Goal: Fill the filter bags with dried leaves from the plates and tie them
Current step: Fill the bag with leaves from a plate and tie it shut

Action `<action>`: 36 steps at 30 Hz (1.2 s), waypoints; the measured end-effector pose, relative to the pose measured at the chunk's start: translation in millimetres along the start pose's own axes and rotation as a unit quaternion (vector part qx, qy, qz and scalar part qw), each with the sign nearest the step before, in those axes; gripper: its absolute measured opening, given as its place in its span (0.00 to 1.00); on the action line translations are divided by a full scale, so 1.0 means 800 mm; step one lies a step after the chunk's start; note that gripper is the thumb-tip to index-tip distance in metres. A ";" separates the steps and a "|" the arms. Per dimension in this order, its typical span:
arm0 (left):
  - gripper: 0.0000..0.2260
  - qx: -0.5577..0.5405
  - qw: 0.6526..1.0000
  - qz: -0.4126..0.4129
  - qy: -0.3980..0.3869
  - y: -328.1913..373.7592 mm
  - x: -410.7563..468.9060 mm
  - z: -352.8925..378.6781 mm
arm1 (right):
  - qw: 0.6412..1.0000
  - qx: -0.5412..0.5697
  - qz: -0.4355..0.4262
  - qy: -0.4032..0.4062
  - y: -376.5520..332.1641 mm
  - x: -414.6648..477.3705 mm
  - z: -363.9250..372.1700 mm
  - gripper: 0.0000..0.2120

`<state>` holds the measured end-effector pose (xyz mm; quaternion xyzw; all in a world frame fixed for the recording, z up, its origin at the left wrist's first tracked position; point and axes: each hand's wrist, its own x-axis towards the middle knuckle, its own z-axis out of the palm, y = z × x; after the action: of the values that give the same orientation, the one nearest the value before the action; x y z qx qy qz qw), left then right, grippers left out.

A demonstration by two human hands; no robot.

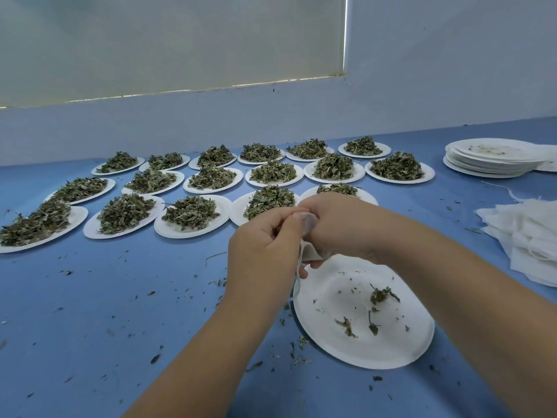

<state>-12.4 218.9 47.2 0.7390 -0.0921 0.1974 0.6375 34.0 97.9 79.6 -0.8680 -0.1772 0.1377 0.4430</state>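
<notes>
Over round paper plate (331,297), hands (265,245) (340,224) pinch limp wht filter bag (310,252).

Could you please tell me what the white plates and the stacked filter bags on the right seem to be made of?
The plates look like moulded paper pulp: matte white, thin, with a pressed rim. The filter bags look like thin non-woven fabric or filter paper, I cannot tell which: matte white, limp, flat layered sheets with a loose string.
</notes>
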 end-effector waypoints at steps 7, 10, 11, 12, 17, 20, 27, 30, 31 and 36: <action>0.09 0.010 1.000 -0.010 0.004 -0.008 0.003 0.002 | 0.971 -0.232 0.036 0.041 -0.003 0.018 0.012 0.08; 0.09 0.021 1.000 -0.008 0.003 -0.010 0.005 -0.001 | 0.992 -0.049 -0.015 0.112 0.015 0.003 0.008 0.07; 0.09 0.024 1.000 -0.008 0.005 -0.011 0.006 -0.002 | 0.991 -0.005 -0.028 0.128 0.021 -0.003 0.003 0.10; 0.09 0.023 1.000 -0.009 0.007 -0.011 0.007 -0.003 | 0.990 0.014 -0.036 0.139 0.027 -0.009 -0.002 0.12; 0.09 0.004 1.000 -0.021 0.018 -0.014 0.009 -0.005 | 0.991 0.031 -0.027 0.130 0.049 -0.040 -0.028 0.12; 0.09 0.014 1.000 -0.017 0.012 -0.015 0.006 -0.001 | 0.991 -0.015 0.008 0.132 0.064 -0.056 -0.040 0.10; 0.10 0.041 0.999 0.006 -0.002 -0.018 -0.001 0.009 | 0.980 -0.150 0.098 0.088 0.075 -0.080 -0.053 0.10; 0.10 0.040 0.999 0.007 -0.003 -0.018 -0.002 0.008 | 0.973 -0.192 0.113 0.062 0.071 -0.084 -0.050 0.10; 0.10 0.040 0.999 0.007 -0.002 -0.017 -0.002 0.007 | 0.971 -0.202 0.113 0.054 0.070 -0.085 -0.048 0.10; 0.10 0.039 0.999 0.003 0.003 -0.016 -0.001 0.007 | 0.960 -0.260 0.102 0.021 0.065 -0.080 -0.034 0.09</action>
<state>-7.5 215.3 34.9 0.7627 -0.0848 0.2052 0.6075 -3.5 22.5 57.6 -0.9693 -0.1081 0.1137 0.1893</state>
